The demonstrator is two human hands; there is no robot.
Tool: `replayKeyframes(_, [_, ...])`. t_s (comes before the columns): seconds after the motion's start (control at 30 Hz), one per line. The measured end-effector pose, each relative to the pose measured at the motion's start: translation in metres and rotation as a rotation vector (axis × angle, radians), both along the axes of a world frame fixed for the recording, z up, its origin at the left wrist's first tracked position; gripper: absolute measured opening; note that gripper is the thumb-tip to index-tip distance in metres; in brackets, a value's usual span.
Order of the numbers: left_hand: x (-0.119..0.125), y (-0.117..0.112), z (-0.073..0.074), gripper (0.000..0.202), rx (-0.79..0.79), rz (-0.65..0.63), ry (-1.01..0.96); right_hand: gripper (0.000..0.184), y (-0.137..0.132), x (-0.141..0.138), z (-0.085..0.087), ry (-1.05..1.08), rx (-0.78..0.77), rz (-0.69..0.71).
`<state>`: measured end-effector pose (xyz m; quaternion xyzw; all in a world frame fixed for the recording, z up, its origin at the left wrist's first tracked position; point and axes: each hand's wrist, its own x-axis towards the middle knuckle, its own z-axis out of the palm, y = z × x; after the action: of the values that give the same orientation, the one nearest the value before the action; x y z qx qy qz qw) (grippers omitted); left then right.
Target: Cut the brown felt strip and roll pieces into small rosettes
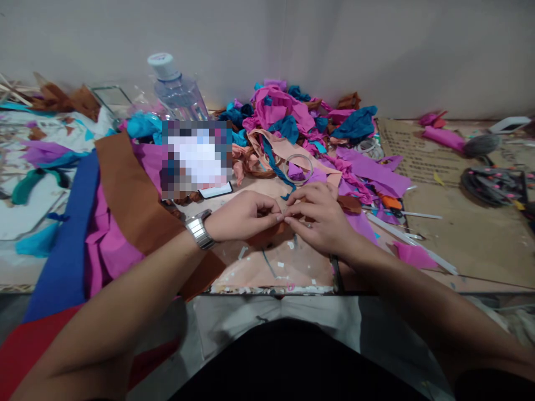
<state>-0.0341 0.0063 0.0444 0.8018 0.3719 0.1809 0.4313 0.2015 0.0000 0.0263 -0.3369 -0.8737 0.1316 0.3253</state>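
Note:
Over the middle of the worktable, my left hand (246,215) and my right hand (321,218) meet fingertip to fingertip. Both are closed in a pinch, and whatever lies between the tips is too small to make out. Beneath them shows a piece of brown crepe paper (267,236); whether it is held or lying on the table, I cannot tell. A clear ring like a tape roll (297,169) sits just beyond my right hand. Beside it a twisted teal paper strip (273,161) reaches toward my fingers. My left wrist wears a metal watch (200,229).
Crumpled pink, teal and brown paper (288,114) is heaped against the wall. A bottle (179,92) stands behind a phone (215,191), partly under a pixelated patch. Long brown (129,189) and blue sheets (62,234) hang over the front edge. Cardboard (430,223) and white sticks (418,245) lie right.

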Motion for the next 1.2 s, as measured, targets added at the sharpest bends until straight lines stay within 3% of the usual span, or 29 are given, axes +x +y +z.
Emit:
replayKeyframes(0.13, [0.002, -0.003, 0.001, 0.035, 0.051, 0.023, 0.006, 0.009, 0.0, 0.0, 0.002, -0.049, 0.029, 0.001])
replayKeyframes(0.3, [0.005, -0.006, 0.003, 0.03, 0.249, 0.05, 0.028, 0.009, 0.001, 0.0, 0.001, -0.02, -0.002, -0.015])
replayKeyframes(0.6, [0.004, -0.003, -0.007, 0.026, 0.586, -0.042, 0.124, 0.007, 0.003, 0.002, -0.001, 0.041, -0.053, 0.034])
replayKeyframes(0.83, [0.002, -0.003, -0.014, 0.022, 0.74, -0.072, 0.185, 0.008, 0.005, 0.002, -0.002, 0.085, -0.083, 0.094])
replayKeyframes(0.97, [0.004, -0.004, -0.015, 0.021, 0.748, -0.049, 0.153, 0.01, 0.004, 0.0, 0.0, 0.093, -0.095, 0.088])
replayKeyframes(1.2, [0.008, -0.008, -0.006, 0.022, 0.596, -0.021, 0.065, 0.008, 0.004, 0.001, -0.002, 0.061, -0.069, 0.04])
